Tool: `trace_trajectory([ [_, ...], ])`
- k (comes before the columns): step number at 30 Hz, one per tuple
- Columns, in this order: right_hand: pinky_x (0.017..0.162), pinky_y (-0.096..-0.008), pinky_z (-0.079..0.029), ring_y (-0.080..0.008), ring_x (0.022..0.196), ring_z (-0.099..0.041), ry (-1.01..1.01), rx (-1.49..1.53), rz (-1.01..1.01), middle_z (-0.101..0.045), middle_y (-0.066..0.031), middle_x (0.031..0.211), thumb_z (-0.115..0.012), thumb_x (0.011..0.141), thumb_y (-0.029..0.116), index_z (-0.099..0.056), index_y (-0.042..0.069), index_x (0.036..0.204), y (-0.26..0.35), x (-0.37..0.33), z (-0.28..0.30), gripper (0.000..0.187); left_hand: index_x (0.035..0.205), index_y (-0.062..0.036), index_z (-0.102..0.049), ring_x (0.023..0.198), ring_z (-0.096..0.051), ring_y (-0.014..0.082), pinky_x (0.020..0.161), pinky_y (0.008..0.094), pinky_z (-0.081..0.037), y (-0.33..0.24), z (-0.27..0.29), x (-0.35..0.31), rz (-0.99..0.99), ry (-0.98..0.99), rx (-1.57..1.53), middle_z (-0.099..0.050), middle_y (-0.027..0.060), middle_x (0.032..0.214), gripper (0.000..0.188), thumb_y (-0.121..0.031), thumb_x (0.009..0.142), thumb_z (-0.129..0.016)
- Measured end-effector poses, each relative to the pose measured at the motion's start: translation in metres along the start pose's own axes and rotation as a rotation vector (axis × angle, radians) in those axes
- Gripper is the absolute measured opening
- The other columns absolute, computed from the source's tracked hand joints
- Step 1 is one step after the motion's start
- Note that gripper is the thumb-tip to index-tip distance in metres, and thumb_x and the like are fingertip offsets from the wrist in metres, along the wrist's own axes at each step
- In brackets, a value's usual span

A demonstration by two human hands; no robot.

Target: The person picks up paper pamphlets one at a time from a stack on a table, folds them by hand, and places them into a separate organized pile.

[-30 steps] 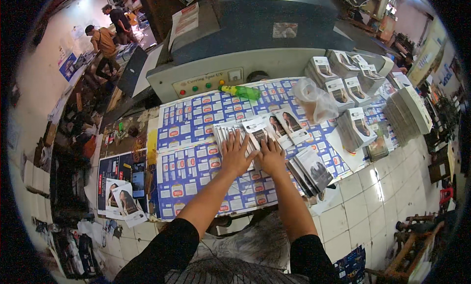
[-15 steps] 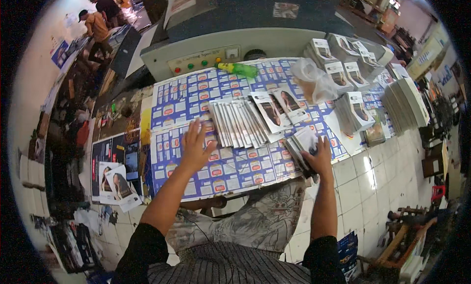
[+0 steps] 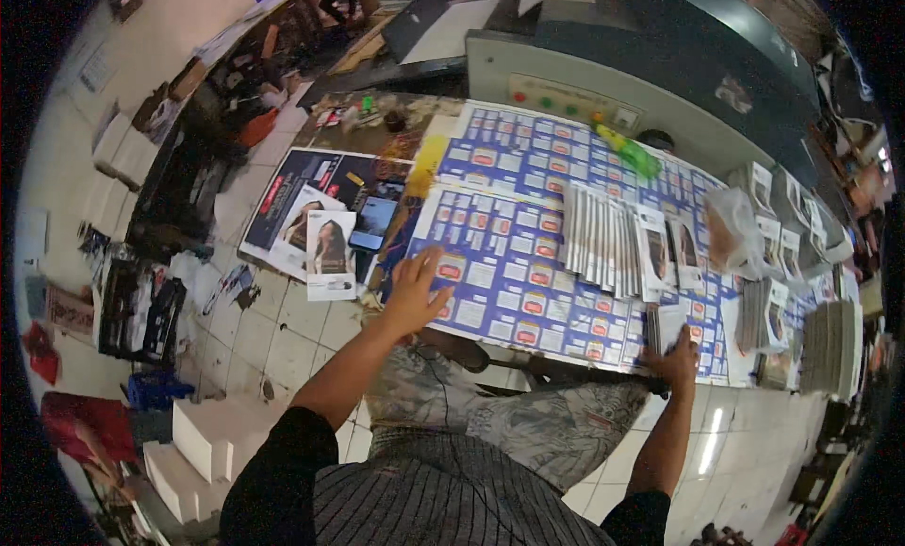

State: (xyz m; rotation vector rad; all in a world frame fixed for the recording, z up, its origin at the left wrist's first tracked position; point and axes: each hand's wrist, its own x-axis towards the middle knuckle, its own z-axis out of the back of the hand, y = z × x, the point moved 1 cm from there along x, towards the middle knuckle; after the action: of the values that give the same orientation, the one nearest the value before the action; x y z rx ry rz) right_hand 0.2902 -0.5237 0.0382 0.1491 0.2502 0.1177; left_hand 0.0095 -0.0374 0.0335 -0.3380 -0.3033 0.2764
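My left hand (image 3: 415, 293) is open, fingers spread, over the left front edge of a table covered in blue printed sheets (image 3: 462, 263). Nothing is in it. At the front right, my right hand (image 3: 677, 359) grips the near end of a small stack of printed cards (image 3: 668, 322), with the thumb on its left side and fingers on its right. Just beyond lies a slanted, overlapping row of the same white cards (image 3: 603, 249). Two loose-fanned cards with a dark-haired portrait, one of them this card (image 3: 686, 254), rest at the row's right end.
A green bottle (image 3: 633, 156) lies by a grey machine (image 3: 566, 73) with coloured buttons. A clear plastic bag (image 3: 733, 227) and several card stacks (image 3: 764, 315) crowd the right. On the left are a phone (image 3: 373, 221) and two portrait cards (image 3: 330, 256). White boxes (image 3: 212, 442) stand on the floor.
The view has swung left, so the table now appears farther right. My left hand has shifted toward the table's left edge. My right hand stays at the small stack.
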Motion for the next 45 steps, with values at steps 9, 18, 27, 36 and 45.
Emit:
trace_trajectory([
  [9, 0.111, -0.0566, -0.033, -0.0488, 0.135, -0.038, -0.028, 0.061, -0.112, -0.037, -0.0334, 0.146, -0.085, 0.058, 0.037, -0.016, 0.003, 0.155, 0.017, -0.006, -0.007, 0.124, 0.150, -0.0070, -0.032, 0.137, -0.039, 0.0314, 0.112, 0.0551, -0.022, -0.002, -0.004, -0.023, 0.016, -0.039, -0.162, -0.042, 0.0159, 0.147, 0.073, -0.029, 0.089, -0.065],
  [18, 0.111, -0.0572, -0.033, -0.0457, 0.140, -0.033, -0.181, -0.205, 0.166, -0.033, -0.0247, 0.154, -0.057, 0.096, 0.034, -0.027, 0.007, 0.154, -0.007, -0.029, -0.055, 0.070, 0.148, -0.0092, -0.034, 0.137, -0.040, 0.0306, 0.111, 0.0561, -0.023, -0.004, -0.008, -0.023, -0.015, -0.014, -0.189, -0.044, 0.0148, 0.146, 0.069, -0.029, 0.090, -0.064],
  [27, 0.111, -0.0469, -0.038, -0.0438, 0.130, -0.047, -0.300, 0.130, 0.355, -0.051, -0.0262, 0.140, -0.054, 0.091, 0.004, -0.045, -0.001, 0.142, -0.001, -0.044, -0.043, 0.052, 0.143, -0.0074, -0.047, 0.135, -0.043, 0.0294, 0.114, 0.0549, -0.019, -0.016, -0.015, -0.030, -0.073, 0.090, -0.171, -0.047, 0.0144, 0.144, 0.061, -0.035, 0.092, -0.065],
  [36, 0.104, -0.0373, -0.045, -0.0281, 0.127, -0.052, -0.196, 0.693, 0.612, -0.048, -0.0207, 0.146, -0.045, 0.097, 0.000, -0.039, 0.003, 0.149, 0.152, -0.115, -0.005, 0.052, 0.145, -0.0056, -0.045, 0.139, -0.040, 0.0337, 0.114, 0.0472, -0.030, -0.066, -0.012, -0.024, -0.082, 0.321, -0.640, -0.043, 0.0203, 0.148, 0.062, -0.030, 0.093, -0.067],
  [45, 0.117, -0.0492, -0.027, -0.0500, 0.138, -0.033, 0.126, 0.692, 0.763, -0.035, -0.0336, 0.149, -0.071, 0.087, 0.023, -0.030, -0.006, 0.147, 0.276, -0.151, -0.057, 0.078, 0.140, 0.0010, -0.046, 0.120, -0.057, 0.0206, 0.103, 0.0375, -0.045, -0.059, -0.032, -0.027, 0.666, 0.299, -1.853, -0.057, 0.0107, 0.132, 0.048, -0.034, 0.107, -0.043],
])
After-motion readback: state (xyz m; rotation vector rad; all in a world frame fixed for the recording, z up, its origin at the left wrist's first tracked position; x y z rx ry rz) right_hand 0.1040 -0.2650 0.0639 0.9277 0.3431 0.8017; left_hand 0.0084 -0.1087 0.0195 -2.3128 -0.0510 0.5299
